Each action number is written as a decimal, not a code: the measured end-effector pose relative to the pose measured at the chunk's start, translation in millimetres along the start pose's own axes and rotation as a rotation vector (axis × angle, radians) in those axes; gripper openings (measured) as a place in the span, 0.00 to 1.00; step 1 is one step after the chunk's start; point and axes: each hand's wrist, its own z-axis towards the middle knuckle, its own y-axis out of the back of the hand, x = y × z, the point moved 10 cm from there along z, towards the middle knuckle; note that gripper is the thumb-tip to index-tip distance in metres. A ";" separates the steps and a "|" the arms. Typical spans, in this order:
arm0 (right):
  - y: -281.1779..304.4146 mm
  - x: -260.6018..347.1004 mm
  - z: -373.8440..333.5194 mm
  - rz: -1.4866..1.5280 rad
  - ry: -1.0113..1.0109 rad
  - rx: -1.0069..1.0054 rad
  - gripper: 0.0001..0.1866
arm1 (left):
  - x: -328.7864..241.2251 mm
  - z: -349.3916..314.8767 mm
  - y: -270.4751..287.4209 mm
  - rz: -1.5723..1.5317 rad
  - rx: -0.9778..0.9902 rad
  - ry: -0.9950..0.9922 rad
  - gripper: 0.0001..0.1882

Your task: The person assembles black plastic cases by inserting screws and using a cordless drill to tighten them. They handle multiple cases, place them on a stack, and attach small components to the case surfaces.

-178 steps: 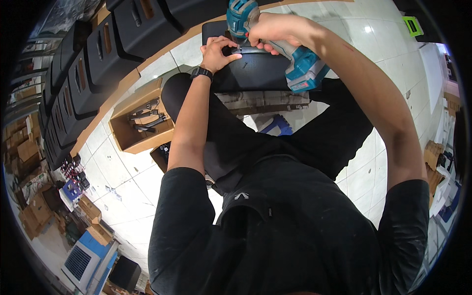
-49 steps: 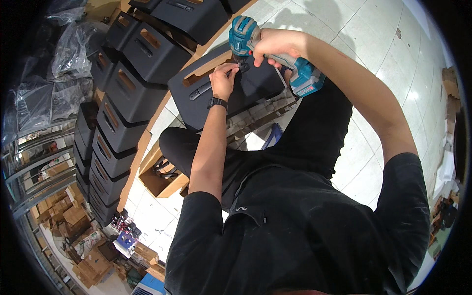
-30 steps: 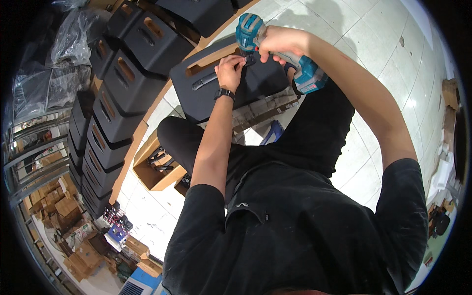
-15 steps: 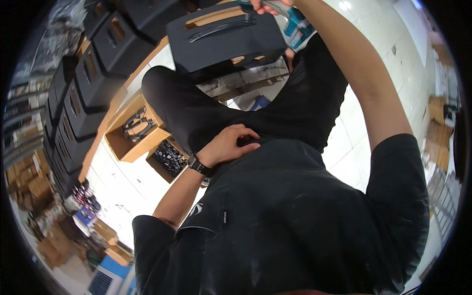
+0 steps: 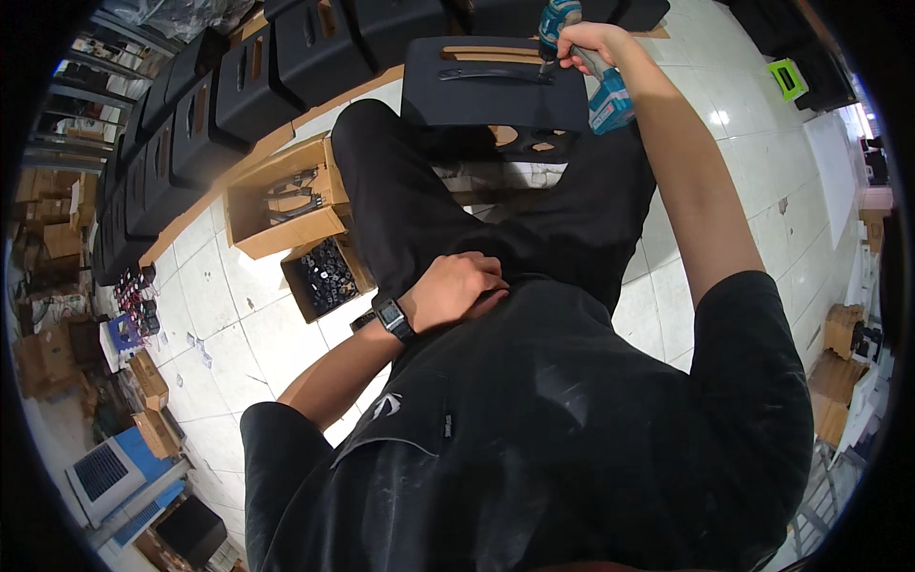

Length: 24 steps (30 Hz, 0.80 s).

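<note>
In the head view, the right hand (image 5: 589, 44) is closed around the grip of a teal cordless driver (image 5: 602, 81), fingers wrapped and no gap showing between palm and handle. The driver's head rises just left of that hand, its nose aimed down at the cabinet top; the handle runs from the hand toward the person and slightly right, ending in the battery. Below and left of the right hand sits a black cabinet (image 5: 496, 105), long side running left to right. A black strap handle (image 5: 496, 74) lies along its upper face, its long axis also left to right, its right end right under the driver's nose; whether the two touch I cannot tell. Beyond the strap, a long slot (image 5: 491, 54) runs almost parallel to it. The left hand (image 5: 459, 291), well apart from the right and nearer the body, rests on the black clothing at the lap, fingers loosely curled and thumb apart; its underside is hidden, so I cannot tell whether it grasps anything. To its left stands a small carton (image 5: 354, 259) of little dark parts, and beyond that a larger carton (image 5: 300, 234) holding black strips (image 5: 295, 198).
</note>
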 end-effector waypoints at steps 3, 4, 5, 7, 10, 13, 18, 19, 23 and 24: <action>-1.1 -7.1 -2.8 0.019 0.028 -0.018 0.07 | -1.1 0.8 -1.7 -0.041 -0.067 0.009 0.09; 0.8 -11.1 -4.2 0.018 0.029 -0.014 0.06 | 3.4 2.6 -6.8 -0.116 -0.052 0.052 0.08; 1.7 -11.3 -4.8 0.021 0.036 -0.010 0.06 | 8.5 4.1 -8.9 -0.182 -0.037 0.095 0.08; 2.8 -11.8 -4.5 0.022 0.029 -0.016 0.06 | 18.1 5.3 -9.4 -0.351 -0.006 0.204 0.07; 1.3 -16.1 -6.8 0.038 0.029 -0.028 0.05 | 5.8 -1.4 -0.9 -0.466 0.031 0.231 0.06; 6.2 -26.4 -3.4 0.041 0.048 -0.072 0.06 | -25.2 -9.1 22.1 -0.355 0.036 0.136 0.05; 9.6 -29.1 -2.2 0.028 0.050 -0.063 0.05 | 33.1 22.7 49.9 -0.444 -0.242 0.073 0.05; 6.5 -31.7 0.1 0.030 0.044 -0.048 0.05 | 55.3 33.5 43.8 -0.417 -0.272 0.189 0.05; -2.2 -17.3 -3.3 0.039 0.036 -0.033 0.04 | 97.6 37.1 -51.5 -0.371 0.041 0.215 0.13; -0.6 -19.4 -3.9 0.038 0.021 -0.031 0.04 | 103.3 37.6 -70.1 -0.457 0.101 0.294 0.17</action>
